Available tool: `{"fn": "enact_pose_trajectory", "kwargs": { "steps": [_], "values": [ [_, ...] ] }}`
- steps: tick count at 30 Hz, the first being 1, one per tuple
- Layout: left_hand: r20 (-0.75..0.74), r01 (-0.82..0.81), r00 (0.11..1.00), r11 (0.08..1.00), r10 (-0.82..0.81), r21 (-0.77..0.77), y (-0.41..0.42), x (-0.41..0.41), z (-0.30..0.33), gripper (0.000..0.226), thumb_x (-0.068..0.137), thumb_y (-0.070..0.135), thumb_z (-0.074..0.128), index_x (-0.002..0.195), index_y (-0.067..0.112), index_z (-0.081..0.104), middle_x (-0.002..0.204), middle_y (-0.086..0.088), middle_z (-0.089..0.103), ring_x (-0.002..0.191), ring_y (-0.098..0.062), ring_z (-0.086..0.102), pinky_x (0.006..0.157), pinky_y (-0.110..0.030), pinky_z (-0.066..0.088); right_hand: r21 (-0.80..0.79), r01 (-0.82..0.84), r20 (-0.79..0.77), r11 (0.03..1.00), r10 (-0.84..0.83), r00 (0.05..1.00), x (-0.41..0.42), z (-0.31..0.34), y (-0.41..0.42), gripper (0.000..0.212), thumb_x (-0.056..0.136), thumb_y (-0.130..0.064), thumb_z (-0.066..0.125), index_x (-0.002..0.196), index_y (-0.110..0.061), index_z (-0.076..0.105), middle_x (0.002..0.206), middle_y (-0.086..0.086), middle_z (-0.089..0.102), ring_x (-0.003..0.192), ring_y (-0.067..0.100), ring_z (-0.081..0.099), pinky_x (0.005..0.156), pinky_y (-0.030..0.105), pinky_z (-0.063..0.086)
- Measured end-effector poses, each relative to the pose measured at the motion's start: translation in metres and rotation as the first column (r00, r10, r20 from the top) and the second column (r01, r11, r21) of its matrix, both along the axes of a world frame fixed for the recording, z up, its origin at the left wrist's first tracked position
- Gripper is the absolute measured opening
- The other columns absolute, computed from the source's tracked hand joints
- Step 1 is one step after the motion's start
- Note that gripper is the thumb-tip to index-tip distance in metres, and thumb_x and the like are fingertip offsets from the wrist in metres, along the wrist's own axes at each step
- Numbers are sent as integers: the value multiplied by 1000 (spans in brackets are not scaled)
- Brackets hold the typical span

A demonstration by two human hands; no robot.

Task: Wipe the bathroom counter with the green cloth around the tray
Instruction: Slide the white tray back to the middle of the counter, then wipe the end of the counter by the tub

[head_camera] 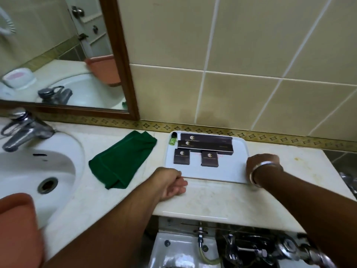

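The green cloth (pixel 121 161) lies folded and flat on the pale marble counter (pixel 212 200), between the sink and the tray. The white rectangular tray (pixel 231 167) sits against the back wall and carries dark toiletry boxes (pixel 206 144) and a small green bottle (pixel 173 139). My left hand (pixel 170 182) is curled on the tray's front-left corner. My right hand (pixel 262 163), with a silver bangle on the wrist, grips the tray's front-right edge, and its fingers are hidden. Neither hand touches the cloth.
A white sink (pixel 38 167) with a chrome faucet (pixel 23 128) fills the left. A wood-framed mirror (pixel 58 55) hangs above it. The tiled wall runs behind the counter. Below the counter's front edge are a toilet tank and metal pipes (pixel 251 248). Orange fabric (pixel 17 225) shows at bottom left.
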State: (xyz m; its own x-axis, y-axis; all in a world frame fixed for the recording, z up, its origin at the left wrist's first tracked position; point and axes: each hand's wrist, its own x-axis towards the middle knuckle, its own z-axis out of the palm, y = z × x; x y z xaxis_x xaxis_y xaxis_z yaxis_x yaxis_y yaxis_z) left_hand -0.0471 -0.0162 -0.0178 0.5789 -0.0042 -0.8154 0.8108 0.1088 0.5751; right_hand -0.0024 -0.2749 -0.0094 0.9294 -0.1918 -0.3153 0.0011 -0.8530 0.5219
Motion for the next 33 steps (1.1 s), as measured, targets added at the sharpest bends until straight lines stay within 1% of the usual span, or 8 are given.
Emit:
{"fn": "enact_pose_trajectory", "kwargs": {
  "steps": [2,4,7,12,17,24,30,33],
  "values": [
    [194,25,974,913,-113,408,38,-1,3,27,90,30,63,84,4,66,62,-6,68,40,-17,59,40,-22,41,41,-127,134,991,121,984,17,25,46,31,84,-29,45,108,-22,64,108,-2,69,101,23,64,77,33,43],
    [239,-58,939,568,-249,821,88,-3,10,37,82,48,65,83,11,68,72,-2,69,62,-22,65,54,-27,43,407,-250,246,879,159,956,35,37,105,33,87,-42,47,97,-18,67,103,7,71,96,29,65,73,32,43],
    [140,-86,978,309,-157,947,160,-1,12,62,73,58,72,111,11,56,110,-11,63,100,-34,61,70,-35,45,836,-188,131,515,145,981,54,32,210,40,84,-51,60,101,-15,63,105,11,68,97,30,62,73,30,43],
    [51,80,979,607,-196,790,196,31,-2,85,63,68,76,117,5,59,114,-14,66,102,-31,63,89,-41,54,722,-78,-15,688,127,992,79,-7,302,76,78,-60,65,127,-4,51,127,16,59,111,33,57,80,34,44],
    [33,210,907,519,-420,828,197,41,-11,67,66,55,83,107,7,60,106,-11,67,93,-28,65,79,-35,54,725,-62,-37,686,128,991,91,-7,309,50,76,-50,73,100,-7,64,106,12,68,80,26,57,65,29,41],
    [291,241,854,823,-432,514,216,17,9,30,79,22,76,106,13,68,99,-8,75,87,-24,72,78,-37,60,936,139,-172,324,75,982,58,30,251,31,74,-28,79,96,-9,69,100,10,72,91,28,69,89,43,55],
    [371,385,848,921,-378,59,122,2,31,44,73,22,79,115,16,68,111,-9,75,102,-26,71,87,-43,57,958,256,-239,131,-133,962,-17,41,92,23,71,-29,76,57,-16,64,44,-11,57,37,5,49,37,14,34],
    [379,416,849,908,-369,-49,5,-11,17,33,83,14,73,115,11,66,110,-13,74,99,-27,72,80,-39,60,932,357,-314,57,-362,878,-67,31,-21,20,76,-25,72,64,-12,63,51,1,57,45,15,48,46,21,33]
  ]
}}
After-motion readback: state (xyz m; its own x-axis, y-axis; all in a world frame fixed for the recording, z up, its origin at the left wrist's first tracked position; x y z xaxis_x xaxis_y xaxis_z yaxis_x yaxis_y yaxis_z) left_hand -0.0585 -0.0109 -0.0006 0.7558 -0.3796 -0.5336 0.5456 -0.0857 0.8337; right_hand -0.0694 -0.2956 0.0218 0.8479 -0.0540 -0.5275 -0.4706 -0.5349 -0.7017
